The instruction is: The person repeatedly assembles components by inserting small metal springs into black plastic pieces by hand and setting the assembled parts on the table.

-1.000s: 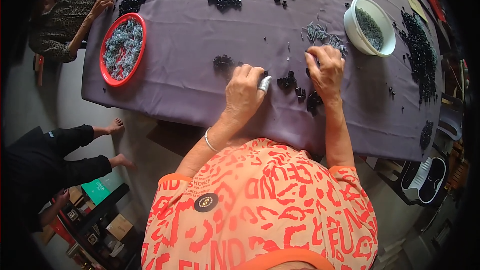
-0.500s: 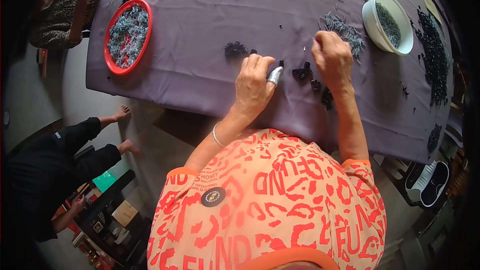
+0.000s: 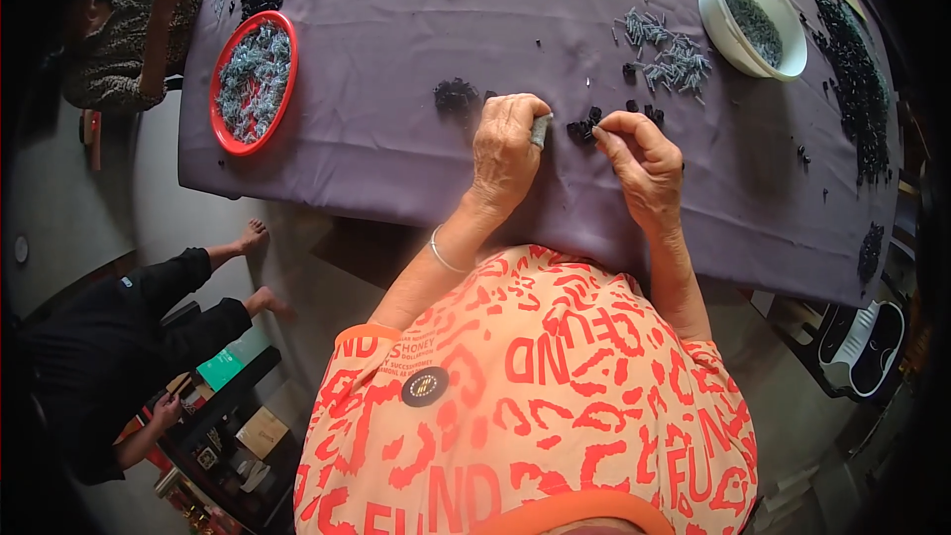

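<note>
Black pieces [image 3: 584, 127] lay on purple tabletop [image 3: 376, 129] by right hand [image 3: 646, 163], thumb and forefinger drawn close; cannot tell if gripping. Left hand [image 3: 507, 144] was curled, contents hidden. Grey tubes [image 3: 676, 63], white bowl [image 3: 723, 32] sat beyond right hand.

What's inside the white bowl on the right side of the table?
Inside the white bowl, a heap of small, thin grey pieces shows. The heap covers the bottom, so what lies underneath and how deep it goes cannot be seen.
</note>
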`<state>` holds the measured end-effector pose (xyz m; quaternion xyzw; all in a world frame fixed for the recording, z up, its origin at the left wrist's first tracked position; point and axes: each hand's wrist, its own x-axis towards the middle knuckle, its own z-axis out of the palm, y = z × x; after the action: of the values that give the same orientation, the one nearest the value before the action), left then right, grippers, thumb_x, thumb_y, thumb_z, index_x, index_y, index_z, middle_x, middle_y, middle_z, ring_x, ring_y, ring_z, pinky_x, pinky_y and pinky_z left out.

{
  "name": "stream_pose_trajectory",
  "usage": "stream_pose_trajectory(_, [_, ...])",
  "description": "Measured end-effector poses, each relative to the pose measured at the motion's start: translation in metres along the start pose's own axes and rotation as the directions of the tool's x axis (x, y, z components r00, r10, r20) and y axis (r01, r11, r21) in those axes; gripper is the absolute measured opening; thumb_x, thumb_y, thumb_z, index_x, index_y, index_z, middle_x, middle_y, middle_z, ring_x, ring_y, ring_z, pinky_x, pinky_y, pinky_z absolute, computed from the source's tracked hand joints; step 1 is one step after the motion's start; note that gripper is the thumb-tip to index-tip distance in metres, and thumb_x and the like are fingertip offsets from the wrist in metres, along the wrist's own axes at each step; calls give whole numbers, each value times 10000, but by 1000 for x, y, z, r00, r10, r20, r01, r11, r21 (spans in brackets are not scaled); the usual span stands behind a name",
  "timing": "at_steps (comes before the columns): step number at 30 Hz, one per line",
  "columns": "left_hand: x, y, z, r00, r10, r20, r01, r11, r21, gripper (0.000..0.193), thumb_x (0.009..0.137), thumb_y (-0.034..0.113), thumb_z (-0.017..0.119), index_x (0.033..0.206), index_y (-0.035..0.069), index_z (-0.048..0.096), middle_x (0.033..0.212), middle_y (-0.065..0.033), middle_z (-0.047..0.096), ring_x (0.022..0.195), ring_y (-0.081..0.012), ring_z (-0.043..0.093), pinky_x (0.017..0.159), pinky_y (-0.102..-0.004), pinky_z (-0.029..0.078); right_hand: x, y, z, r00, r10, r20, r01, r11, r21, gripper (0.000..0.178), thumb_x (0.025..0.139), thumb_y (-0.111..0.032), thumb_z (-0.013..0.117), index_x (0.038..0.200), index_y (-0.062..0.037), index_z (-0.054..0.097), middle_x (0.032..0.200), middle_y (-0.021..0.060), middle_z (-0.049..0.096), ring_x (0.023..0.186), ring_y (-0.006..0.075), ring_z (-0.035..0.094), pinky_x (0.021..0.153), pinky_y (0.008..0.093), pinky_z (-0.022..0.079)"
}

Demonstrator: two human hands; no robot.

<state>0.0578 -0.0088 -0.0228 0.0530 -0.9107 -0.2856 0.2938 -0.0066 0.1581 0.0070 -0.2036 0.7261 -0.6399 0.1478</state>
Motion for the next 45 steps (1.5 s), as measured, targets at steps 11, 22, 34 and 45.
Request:
stream_pose_trajectory(11, [1, -5, -10, 990, -104, 93, 108, 994, -36, 269, 679, 13, 713, 940, 27, 648, 896, -89, 553, 870, -274, 543, 753, -371, 470, -16, 3, 1, 999, -34, -36, 34, 999, -25, 98, 866, 16, 636, 962, 8, 623, 866, -8, 601, 785, 58, 570, 735, 196, 465])
stream_pose_trajectory(22, [-2, 14, -26, 861, -391, 324, 507, 695, -509, 157, 815, 35, 669, 972, 25, 659, 869, -54, 654, 788, -155, 621, 676, -261, 494, -15, -4, 4, 999, -26, -26, 25, 997, -69, 88, 893, -32, 621, 964, 19, 619, 832, 8, 620, 758, 57, 569, 709, 198, 468])
stream_pose_trajectory(34, [-7, 34, -29, 756, -388, 527, 648, 334, -684, 147, 876, 29, 628, 1016, -14, 623, 900, -41, 663, 796, -102, 619, 701, -239, 506, -18, -6, 13, 993, -117, 13, 117, 977, -176, 76, 895, -20, 606, 957, 24, 610, 795, 45, 649, 725, 84, 608, 671, 225, 503])
stream_pose_trajectory(45, [-18, 35, -33, 776, -364, 516, 620, 591, -516, 140, 857, 8, 626, 997, 17, 630, 872, -27, 666, 799, -90, 606, 720, -233, 493, -22, -9, 13, 981, -151, 119, 178, 945, -275, 74, 844, 20, 632, 907, 19, 594, 777, 66, 620, 661, 116, 603, 608, 240, 478])
